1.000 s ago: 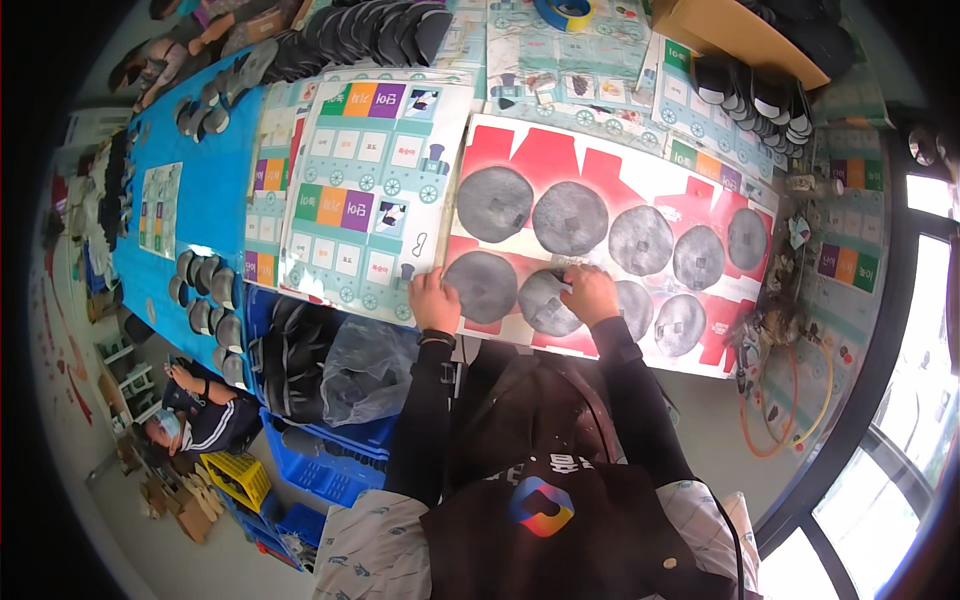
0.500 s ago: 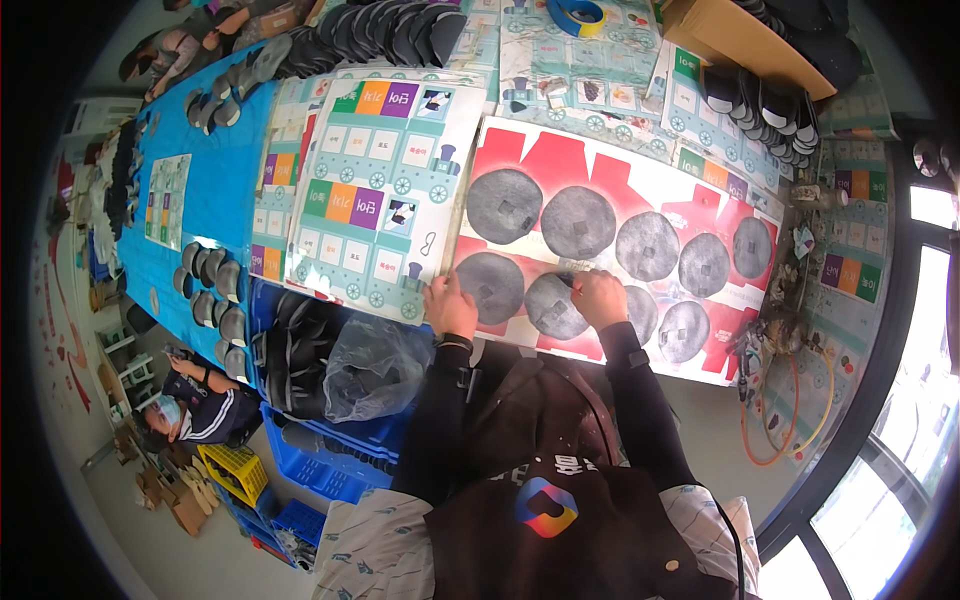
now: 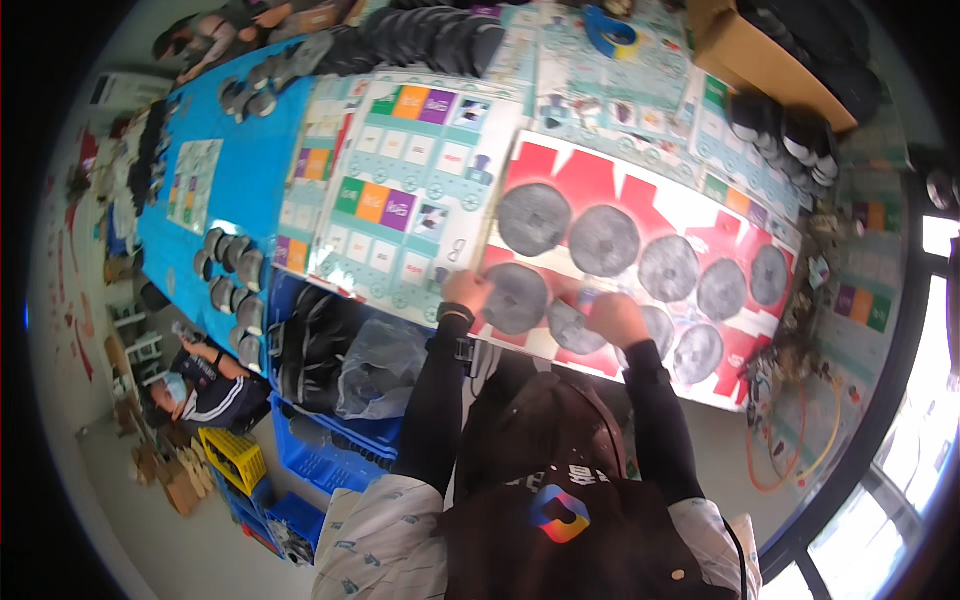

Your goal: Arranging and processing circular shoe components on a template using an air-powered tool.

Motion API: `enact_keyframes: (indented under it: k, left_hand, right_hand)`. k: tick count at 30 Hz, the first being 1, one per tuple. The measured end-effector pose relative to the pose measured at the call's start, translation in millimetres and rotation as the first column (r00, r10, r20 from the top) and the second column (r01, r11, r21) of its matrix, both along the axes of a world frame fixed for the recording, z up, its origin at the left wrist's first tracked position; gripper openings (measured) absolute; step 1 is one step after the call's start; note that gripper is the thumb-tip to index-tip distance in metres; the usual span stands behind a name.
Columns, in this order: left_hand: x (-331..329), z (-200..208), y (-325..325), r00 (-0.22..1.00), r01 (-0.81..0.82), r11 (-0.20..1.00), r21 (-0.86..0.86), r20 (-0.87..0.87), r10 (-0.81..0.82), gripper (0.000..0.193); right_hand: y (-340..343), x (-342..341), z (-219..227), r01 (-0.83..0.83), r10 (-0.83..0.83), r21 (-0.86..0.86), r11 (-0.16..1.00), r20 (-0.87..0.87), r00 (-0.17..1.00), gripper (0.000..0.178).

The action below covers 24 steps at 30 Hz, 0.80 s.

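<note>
A red and white cardboard sheet (image 3: 640, 200) lies in front of me, with several round dark grey pads in two rows on it. My left hand (image 3: 467, 292) is curled at the sheet's left edge, beside the lower-left pad (image 3: 514, 299). Whether anything is between its fingers I cannot make out. Over the lower row, my right hand (image 3: 617, 318) is closed, partly covering the second pad (image 3: 572, 328). A small blurred bit shows at its fingertips, too smeared to name.
Left of the sheet lies a printed board (image 3: 400, 190). Stacks of dark curved pieces (image 3: 430, 40) and a blue tape roll (image 3: 610, 35) sit farther back. A carton (image 3: 765, 60) stands back right. Blue crates (image 3: 330, 455) and a seated person (image 3: 215, 385) are at lower left.
The whole view has shifted, so the table appears farther right and slightly lower. My right hand has turned a little over the same pad; my left hand stays by the sheet's edge.
</note>
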<state>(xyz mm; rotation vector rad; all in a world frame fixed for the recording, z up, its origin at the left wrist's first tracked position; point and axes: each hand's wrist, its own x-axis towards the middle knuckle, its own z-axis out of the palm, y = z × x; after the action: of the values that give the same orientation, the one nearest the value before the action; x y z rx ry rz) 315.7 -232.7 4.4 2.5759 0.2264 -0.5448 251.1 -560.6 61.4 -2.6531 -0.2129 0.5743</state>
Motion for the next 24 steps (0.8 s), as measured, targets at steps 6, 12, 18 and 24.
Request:
enact_keyframes:
  k: [6, 12, 18, 24]
  left_hand:
    - [2, 97, 25, 0.951, -0.264, 0.642, -0.72, -0.304, 0.051, 0.019]
    - [48, 104, 182, 0.742, -0.584, 0.287, -0.759, -0.357, 0.567, 0.018]
    - [62, 16, 331, 0.491, -0.74, 0.361, -0.567, -0.089, 0.867, 0.027]
    - [43, -42, 351, 0.486, -0.628, 0.62, -0.47, 0.385, 0.785, 0.016]
  right_hand:
    - [-3, 0, 111, 0.378, -0.242, 0.513, 0.771, -0.313, 0.919, 0.013]
    - [67, 22, 97, 0.662, -0.298, 0.595, 0.456, -0.599, 0.743, 0.017]
    - [231, 67, 99, 0.6, -0.129, 0.716, 0.356, -0.598, 0.791, 0.027]
    - [307, 86, 30, 0.64, -0.338, 0.722, 0.262, -0.553, 0.762, 0.03]
